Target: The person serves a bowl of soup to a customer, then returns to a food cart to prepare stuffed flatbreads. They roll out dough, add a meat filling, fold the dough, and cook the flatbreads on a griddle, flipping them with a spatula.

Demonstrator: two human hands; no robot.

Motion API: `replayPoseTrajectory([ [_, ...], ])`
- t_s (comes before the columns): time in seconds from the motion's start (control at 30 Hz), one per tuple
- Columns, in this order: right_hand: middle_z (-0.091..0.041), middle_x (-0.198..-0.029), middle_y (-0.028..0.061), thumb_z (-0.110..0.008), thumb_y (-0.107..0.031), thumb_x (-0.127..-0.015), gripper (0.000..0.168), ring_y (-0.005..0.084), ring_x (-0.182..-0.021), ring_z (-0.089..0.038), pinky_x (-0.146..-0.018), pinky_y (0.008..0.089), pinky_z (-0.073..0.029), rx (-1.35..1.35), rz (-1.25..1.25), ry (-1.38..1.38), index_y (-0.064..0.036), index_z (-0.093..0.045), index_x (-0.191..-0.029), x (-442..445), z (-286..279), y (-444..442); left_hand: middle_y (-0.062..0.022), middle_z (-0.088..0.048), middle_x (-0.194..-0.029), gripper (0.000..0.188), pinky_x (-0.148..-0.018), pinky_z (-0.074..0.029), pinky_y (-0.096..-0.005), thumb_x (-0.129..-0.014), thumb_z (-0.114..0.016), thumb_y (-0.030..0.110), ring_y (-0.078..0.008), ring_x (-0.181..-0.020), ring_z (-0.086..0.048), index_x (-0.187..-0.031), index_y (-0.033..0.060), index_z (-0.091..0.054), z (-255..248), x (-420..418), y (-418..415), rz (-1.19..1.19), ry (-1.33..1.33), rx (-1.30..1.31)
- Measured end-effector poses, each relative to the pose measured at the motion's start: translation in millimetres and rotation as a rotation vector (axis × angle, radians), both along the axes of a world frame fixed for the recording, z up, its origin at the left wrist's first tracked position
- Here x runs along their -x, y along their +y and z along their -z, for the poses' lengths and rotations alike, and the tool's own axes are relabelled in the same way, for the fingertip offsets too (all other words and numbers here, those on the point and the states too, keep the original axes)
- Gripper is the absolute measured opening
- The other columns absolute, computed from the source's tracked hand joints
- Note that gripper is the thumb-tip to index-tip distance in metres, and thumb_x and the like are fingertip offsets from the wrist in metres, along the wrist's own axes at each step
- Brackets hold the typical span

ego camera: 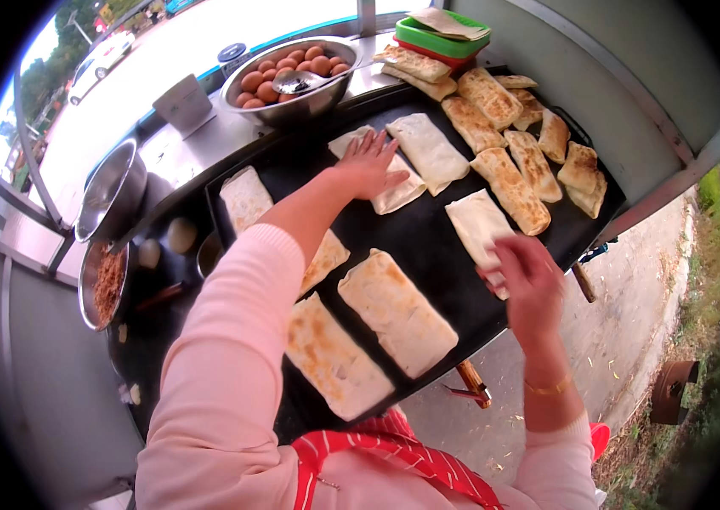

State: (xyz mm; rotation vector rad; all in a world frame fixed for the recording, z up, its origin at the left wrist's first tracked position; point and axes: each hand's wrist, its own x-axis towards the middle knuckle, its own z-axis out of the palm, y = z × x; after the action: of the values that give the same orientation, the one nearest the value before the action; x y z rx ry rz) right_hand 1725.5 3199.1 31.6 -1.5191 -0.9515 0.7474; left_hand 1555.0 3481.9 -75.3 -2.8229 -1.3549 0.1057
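Note:
My left hand (373, 167) lies flat with spread fingers on a pale folded flatbread (399, 191), covering its middle. Beside it, another pale flatbread (429, 153) rests on the black griddle (398, 231). My right hand (531, 284), slightly blurred, pinches the near end of a third pale flatbread (476, 220), thumb above and fingertips below. Closer to me lie two larger, lightly browned flatbreads (398, 312) (334, 357). Two more, one speckled (246, 199) and one browned (327, 260), are partly behind my left arm. Several well-browned flatbreads (513, 188) crowd the griddle's far right.
A steel bowl of brown eggs (296, 70) with a ladle stands behind the griddle. Green and red baskets (440, 35) sit at the back right. On the left are an empty-looking steel bowl (111, 191) and a bowl of reddish filling (105, 287). Metal panels (621, 57) flank the stall.

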Motion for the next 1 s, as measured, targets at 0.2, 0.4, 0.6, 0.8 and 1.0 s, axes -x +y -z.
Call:
replayPoseTrajectory([
  [0.2, -0.069, -0.092, 0.0107, -0.074, 0.0, -0.076, 0.031, 0.0213, -0.074, -0.069, -0.059, 0.0282, -0.054, 0.197, -0.433, -0.576, -0.006, -0.067, -0.106, -30, 17, -133, -0.0099, -0.027, -0.159, 0.058, -0.118, -0.021, -0.0415, -0.106, -0.026, 0.049, -0.0253, -0.147, -0.024, -0.154, 0.0163, -0.028, -117, 43, -19, 0.19, -0.574, 0.302],
  [0.4, -0.061, -0.11, 0.0064, -0.073, -0.005, -0.073, 0.039, 0.0286, -0.092, -0.065, -0.067, 0.0374, -0.056, 0.235, -0.69, -0.939, -0.012, -0.063, -0.11, -15, 72, -168, -0.0097, -0.047, -0.148, 0.06, -0.117, -0.024, -0.0344, -0.107, -0.028, 0.046, -0.0201, -0.14, -0.038, -0.145, 0.0031, -0.044, -180, 170, -143, 0.041, -0.866, 0.259],
  [0.6, -0.061, -0.089, 0.0085, -0.067, -0.002, -0.078, 0.024, 0.0297, -0.079, -0.063, -0.061, 0.0376, -0.052, 0.181, -0.829, -0.792, -0.006, -0.061, -0.101, -40, 38, -138, -0.013, -0.063, -0.129, 0.057, -0.104, -0.039, -0.0336, -0.106, -0.031, 0.046, -0.0214, -0.12, -0.059, -0.133, 0.0016, -0.055, -134, 267, -289, -0.592, -1.139, 0.238],
  [0.8, -0.059, -0.096, 0.0113, -0.081, -0.034, -0.069, 0.055, 0.0259, -0.09, -0.059, -0.069, 0.0359, -0.049, -0.438, -0.434, -0.199, 0.002, -0.059, -0.104, -198, -62, -168, -0.0119, -0.066, -0.124, 0.053, -0.099, -0.043, -0.0334, -0.106, -0.034, 0.043, -0.0215, -0.113, -0.063, -0.125, 0.0019, -0.061, -97, 282, -387, -0.836, -1.042, 0.073],
  [1.0, -0.065, -0.091, 0.0062, -0.068, 0.005, -0.07, 0.049, 0.0146, -0.078, -0.063, -0.067, 0.0262, -0.05, 0.046, -0.351, 0.172, 0.001, -0.061, -0.118, -79, -39, -139, -0.014, -0.044, -0.147, 0.054, -0.116, -0.026, -0.0441, -0.1, -0.041, 0.041, -0.032, -0.14, -0.037, -0.141, 0.0068, -0.047, -100, 184, -362, 0.048, -0.462, 0.094],
])
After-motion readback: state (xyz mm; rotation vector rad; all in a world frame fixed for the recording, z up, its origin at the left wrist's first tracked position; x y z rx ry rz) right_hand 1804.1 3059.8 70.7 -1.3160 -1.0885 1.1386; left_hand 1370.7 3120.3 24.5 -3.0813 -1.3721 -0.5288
